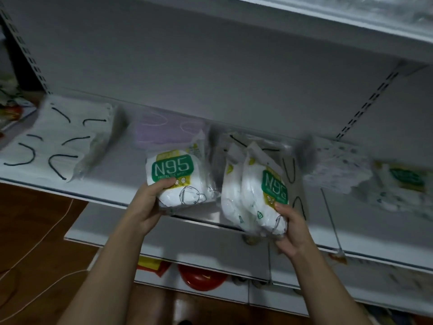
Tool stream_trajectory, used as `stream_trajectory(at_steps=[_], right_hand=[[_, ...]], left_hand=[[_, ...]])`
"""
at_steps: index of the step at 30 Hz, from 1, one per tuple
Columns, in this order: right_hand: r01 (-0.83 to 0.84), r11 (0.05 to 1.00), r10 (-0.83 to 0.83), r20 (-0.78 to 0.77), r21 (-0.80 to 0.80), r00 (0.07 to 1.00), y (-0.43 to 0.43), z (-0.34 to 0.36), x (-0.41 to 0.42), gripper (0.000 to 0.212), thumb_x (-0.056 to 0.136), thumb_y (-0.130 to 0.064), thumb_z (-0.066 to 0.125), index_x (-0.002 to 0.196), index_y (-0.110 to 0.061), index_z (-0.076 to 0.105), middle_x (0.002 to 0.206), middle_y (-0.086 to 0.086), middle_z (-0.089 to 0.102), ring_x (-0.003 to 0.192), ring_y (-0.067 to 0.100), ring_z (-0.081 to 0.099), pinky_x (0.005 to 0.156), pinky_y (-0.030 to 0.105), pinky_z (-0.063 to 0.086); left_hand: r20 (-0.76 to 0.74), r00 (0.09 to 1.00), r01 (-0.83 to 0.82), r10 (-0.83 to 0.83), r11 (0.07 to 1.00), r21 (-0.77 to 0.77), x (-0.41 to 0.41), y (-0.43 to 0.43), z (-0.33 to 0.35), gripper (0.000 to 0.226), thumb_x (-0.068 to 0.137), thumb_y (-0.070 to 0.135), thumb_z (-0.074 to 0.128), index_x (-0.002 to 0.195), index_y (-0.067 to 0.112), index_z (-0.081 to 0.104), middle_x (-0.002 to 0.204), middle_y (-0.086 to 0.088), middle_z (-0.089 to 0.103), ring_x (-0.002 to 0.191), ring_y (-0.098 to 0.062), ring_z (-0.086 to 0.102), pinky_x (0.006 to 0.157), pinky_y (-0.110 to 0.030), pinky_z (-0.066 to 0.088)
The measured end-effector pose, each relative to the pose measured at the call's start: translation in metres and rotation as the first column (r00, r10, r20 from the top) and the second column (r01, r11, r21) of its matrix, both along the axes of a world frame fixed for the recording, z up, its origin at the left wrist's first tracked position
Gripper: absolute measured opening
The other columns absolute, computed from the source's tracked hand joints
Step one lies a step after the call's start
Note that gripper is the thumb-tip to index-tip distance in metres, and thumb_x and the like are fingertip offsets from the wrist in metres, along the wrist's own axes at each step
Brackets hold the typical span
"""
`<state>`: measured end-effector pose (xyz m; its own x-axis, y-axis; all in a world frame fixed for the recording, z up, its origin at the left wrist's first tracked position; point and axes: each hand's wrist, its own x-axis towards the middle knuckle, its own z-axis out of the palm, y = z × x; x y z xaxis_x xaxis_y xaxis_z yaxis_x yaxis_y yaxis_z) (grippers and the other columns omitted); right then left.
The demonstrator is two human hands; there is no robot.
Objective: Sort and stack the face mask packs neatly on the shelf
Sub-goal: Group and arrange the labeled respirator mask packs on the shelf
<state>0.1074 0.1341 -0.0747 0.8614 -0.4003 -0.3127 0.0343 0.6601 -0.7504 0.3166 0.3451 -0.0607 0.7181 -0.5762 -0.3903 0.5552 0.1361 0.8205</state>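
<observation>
L hand (150, 205) grips a single N95 pack (174, 174), fingers curled round its lower end, over the shelf (121, 174) front edge. R hand (291, 228) grips two N95 packs (253, 200), held upright just beside it.

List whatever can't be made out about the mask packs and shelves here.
Far-right pack: label smeared by motion blur, head view.
N95 pack: small print partly covered by the thumb of the left hand, head view.
Overlapping packs gripped by the right hand: their count is hidden by overlap, head view.
Purple mask pack: blurred, partly behind the N95 pack, head view.
Red object below: mostly hidden by the shelf above it, head view.
</observation>
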Motion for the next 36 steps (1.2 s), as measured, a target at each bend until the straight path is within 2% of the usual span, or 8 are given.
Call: stream_trajectory(at_steps=[7, 10, 15, 19, 22, 25, 33, 36], right_hand=[[-0.217, 0.976, 0.219, -0.218, 0.033, 0.951, -0.044, 0.013, -0.009, 0.068, 0.010, -0.019, 0.096, 0.073, -0.002, 0.078, 0.076, 0.013, 0.074, 0.065, 0.023, 0.072, 0.059, 0.030, 0.059], [-0.228, 0.968, 0.206, -0.186, -0.106, 0.961, -0.062, 0.032, -0.006, 0.087, 0.012, -0.023, 0.098, 0.093, -0.002, 0.072, 0.084, 0.012, 0.075, 0.072, 0.021, 0.072, 0.063, 0.030, 0.059], [-0.031, 0.989, 0.025, -0.045, -0.141, 0.999, -0.053, 0.031, -0.024, 0.074, 0.028, -0.024, 0.095, 0.096, -0.008, 0.071, 0.088, 0.007, 0.075, 0.076, 0.020, 0.073, 0.058, 0.032, 0.060], [0.205, 0.962, -0.206, 0.010, -0.181, 0.978, -0.060, 0.034, -0.054, 0.078, 0.037, -0.024, 0.093, 0.106, -0.003, 0.062, 0.089, 0.008, 0.075, 0.076, 0.022, 0.073, 0.051, 0.032, 0.058], [0.340, 0.902, -0.368, -0.064, -0.264, 0.927, -0.075, 0.041, -0.085, 0.101, 0.035, -0.031, 0.095, 0.123, -0.002, 0.056, 0.103, 0.012, 0.073, 0.086, 0.027, 0.073, 0.055, 0.035, 0.058], [0.443, 0.849, -0.481, -0.074, -0.289, 0.874, -0.090, 0.050, -0.129, 0.070, 0.063, -0.014, 0.075, 0.129, -0.005, 0.053, 0.109, 0.013, 0.071, 0.092, 0.027, 0.071, 0.060, 0.037, 0.060], [0.550, 0.749, -0.601, -0.031, -0.370, 0.799, -0.160, 0.087, -0.254, 0.043, 0.068, -0.009, 0.064, 0.111, -0.014, 0.061, 0.093, 0.007, 0.075, 0.075, 0.026, 0.073, 0.048, 0.041, 0.056], [0.602, 0.708, -0.653, -0.019, -0.368, 0.757, -0.213, 0.092, -0.311, 0.047, 0.069, -0.010, 0.065, 0.115, -0.009, 0.060, 0.093, 0.008, 0.075, 0.074, 0.025, 0.072, 0.047, 0.038, 0.057]], left_hand=[[0.006, 0.997, -0.079, 0.079, 0.995, 0.067, -0.021, -0.028, -0.003, 0.028, 0.085, 0.007, 0.063, 0.113, 0.008, 0.065, 0.090, -0.006, 0.075, 0.069, -0.019, 0.072, 0.052, -0.024, 0.054], [0.105, 0.984, -0.155, 0.144, 0.982, 0.110, -0.022, -0.030, 0.004, 0.028, 0.083, 0.004, 0.067, 0.110, 0.010, 0.066, 0.097, -0.008, 0.074, 0.074, -0.018, 0.072, 0.062, -0.028, 0.056], [0.188, 0.971, -0.159, 0.148, 0.986, 0.042, -0.030, -0.036, 0.020, 0.025, 0.082, 0.001, 0.065, 0.104, 0.015, 0.066, 0.089, -0.002, 0.076, 0.076, -0.017, 0.072, 0.058, -0.025, 0.057], [0.230, 0.969, -0.096, 0.093, 0.995, 0.003, -0.039, -0.059, 0.039, 0.052, 0.062, 0.006, 0.075, 0.113, 0.010, 0.062, 0.088, -0.004, 0.075, 0.072, -0.018, 0.072, 0.048, -0.027, 0.055], [0.259, 0.966, 0.023, -0.011, 0.999, -0.042, -0.054, -0.093, 0.054, 0.051, 0.057, 0.008, 0.074, 0.107, 0.012, 0.067, 0.087, -0.002, 0.076, 0.075, -0.018, 0.073, 0.052, -0.027, 0.056], [0.314, 0.935, 0.192, -0.166, 0.980, -0.053, -0.084, -0.139, 0.065, 0.043, 0.052, 0.000, 0.078, 0.090, 0.020, 0.075, 0.088, -0.003, 0.077, 0.078, -0.018, 0.073, 0.065, -0.032, 0.059], [0.316, 0.882, 0.373, -0.348, 0.928, -0.021, -0.188, -0.256, 0.089, 0.048, 0.061, 0.010, 0.076, 0.108, 0.010, 0.068, 0.101, -0.008, 0.076, 0.091, -0.023, 0.073, 0.075, -0.030, 0.061], [0.318, 0.878, 0.384, -0.357, 0.923, -0.026, -0.241, -0.312, 0.101, 0.042, 0.065, 0.012, 0.073, 0.107, 0.011, 0.069, 0.099, -0.005, 0.076, 0.090, -0.020, 0.074, 0.072, -0.028, 0.061]])
